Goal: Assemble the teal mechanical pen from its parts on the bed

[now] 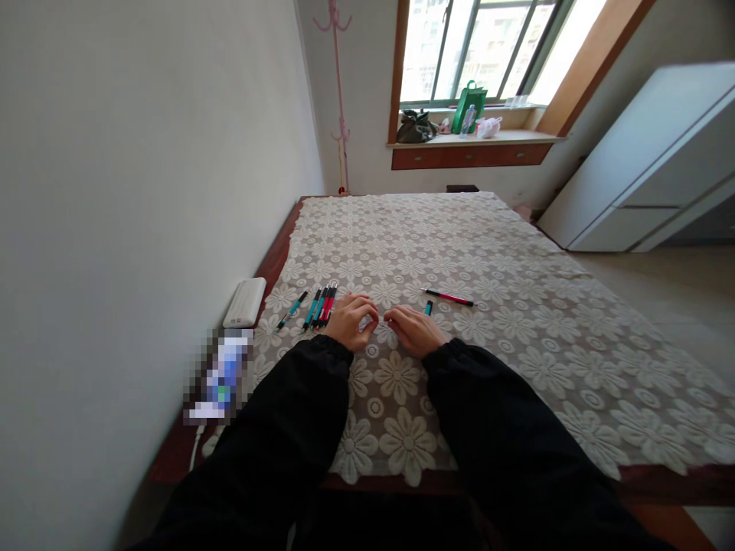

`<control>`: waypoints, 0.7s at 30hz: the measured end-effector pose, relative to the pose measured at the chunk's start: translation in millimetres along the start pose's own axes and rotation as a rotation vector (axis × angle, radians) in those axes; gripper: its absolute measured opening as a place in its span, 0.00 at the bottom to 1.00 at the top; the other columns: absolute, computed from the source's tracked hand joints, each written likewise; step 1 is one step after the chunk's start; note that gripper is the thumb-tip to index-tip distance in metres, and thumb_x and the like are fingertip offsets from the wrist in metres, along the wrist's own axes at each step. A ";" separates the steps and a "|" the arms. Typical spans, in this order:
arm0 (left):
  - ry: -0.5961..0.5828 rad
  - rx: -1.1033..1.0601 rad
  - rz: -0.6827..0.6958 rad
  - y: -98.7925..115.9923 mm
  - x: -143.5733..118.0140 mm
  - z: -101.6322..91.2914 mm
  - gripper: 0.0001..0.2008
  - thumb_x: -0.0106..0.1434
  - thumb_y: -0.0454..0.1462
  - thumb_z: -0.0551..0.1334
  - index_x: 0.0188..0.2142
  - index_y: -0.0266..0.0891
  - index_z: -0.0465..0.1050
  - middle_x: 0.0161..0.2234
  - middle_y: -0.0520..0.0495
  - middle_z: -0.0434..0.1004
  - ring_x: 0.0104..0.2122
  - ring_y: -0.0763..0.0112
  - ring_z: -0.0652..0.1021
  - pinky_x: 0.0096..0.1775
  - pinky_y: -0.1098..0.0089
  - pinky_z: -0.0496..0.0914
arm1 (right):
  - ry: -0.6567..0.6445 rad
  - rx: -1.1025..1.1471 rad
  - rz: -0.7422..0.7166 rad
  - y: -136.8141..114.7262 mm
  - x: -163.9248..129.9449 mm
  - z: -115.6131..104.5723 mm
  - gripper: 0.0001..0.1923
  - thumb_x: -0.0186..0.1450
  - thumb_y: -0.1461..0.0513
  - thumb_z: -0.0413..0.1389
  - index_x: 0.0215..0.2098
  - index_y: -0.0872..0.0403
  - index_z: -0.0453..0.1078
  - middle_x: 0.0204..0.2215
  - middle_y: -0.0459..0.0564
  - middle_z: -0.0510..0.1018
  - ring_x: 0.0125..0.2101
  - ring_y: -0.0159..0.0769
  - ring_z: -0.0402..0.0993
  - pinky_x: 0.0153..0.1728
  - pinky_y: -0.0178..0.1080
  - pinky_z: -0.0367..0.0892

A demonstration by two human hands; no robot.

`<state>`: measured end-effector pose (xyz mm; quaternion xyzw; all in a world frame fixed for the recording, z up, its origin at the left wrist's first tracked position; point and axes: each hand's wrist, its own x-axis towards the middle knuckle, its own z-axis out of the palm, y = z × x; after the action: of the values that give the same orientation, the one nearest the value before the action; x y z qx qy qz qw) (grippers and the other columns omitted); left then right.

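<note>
Several pens (320, 306) lie in a tight row on the lace cloth (517, 306), with one teal pen (292, 308) apart at their left and a white power bank (246, 301) beyond on the wood edge. Just right of the row, the left hand (351, 321) and right hand (414, 330) rest fingertip to fingertip, fingers curled over something small between them; whether they pinch it I cannot tell. A teal cap (428, 308) sits just beyond the right hand, and a red-and-black pen (449, 298) lies farther right. It looks like mid-assembly of a pen; a fine, aligned fingertip push seems needed next.
</note>
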<state>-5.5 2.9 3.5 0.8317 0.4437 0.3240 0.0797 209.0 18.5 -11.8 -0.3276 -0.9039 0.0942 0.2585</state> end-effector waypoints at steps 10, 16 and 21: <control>0.036 -0.016 -0.011 4.4 -0.2 -4.5 0.04 0.58 0.32 0.64 0.33 0.44 0.74 0.41 0.49 0.80 0.53 0.60 0.73 0.62 0.51 0.61 | 0.042 -0.035 0.015 -3.3 -1.7 -4.4 0.10 0.73 0.62 0.47 0.43 0.52 0.71 0.35 0.50 0.76 0.35 0.36 0.73 0.37 0.36 0.63; 0.030 -0.016 0.028 1.8 -0.3 -1.1 0.03 0.60 0.34 0.64 0.34 0.44 0.75 0.41 0.49 0.80 0.53 0.60 0.73 0.61 0.52 0.62 | 0.033 -0.040 0.009 -3.9 -2.6 -2.0 0.10 0.73 0.62 0.47 0.44 0.52 0.71 0.36 0.50 0.77 0.35 0.36 0.73 0.37 0.36 0.64; 0.038 -0.009 0.051 2.1 -1.1 0.1 0.02 0.62 0.35 0.63 0.34 0.44 0.76 0.40 0.50 0.80 0.53 0.62 0.74 0.61 0.52 0.61 | 0.008 -0.022 0.022 -4.2 -2.5 -1.0 0.10 0.72 0.63 0.48 0.46 0.52 0.70 0.38 0.51 0.78 0.38 0.37 0.74 0.39 0.36 0.65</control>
<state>-4.4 0.9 3.9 0.8361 0.4223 0.3438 0.0668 208.9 13.7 -10.6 -0.3409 -0.9001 0.0860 0.2574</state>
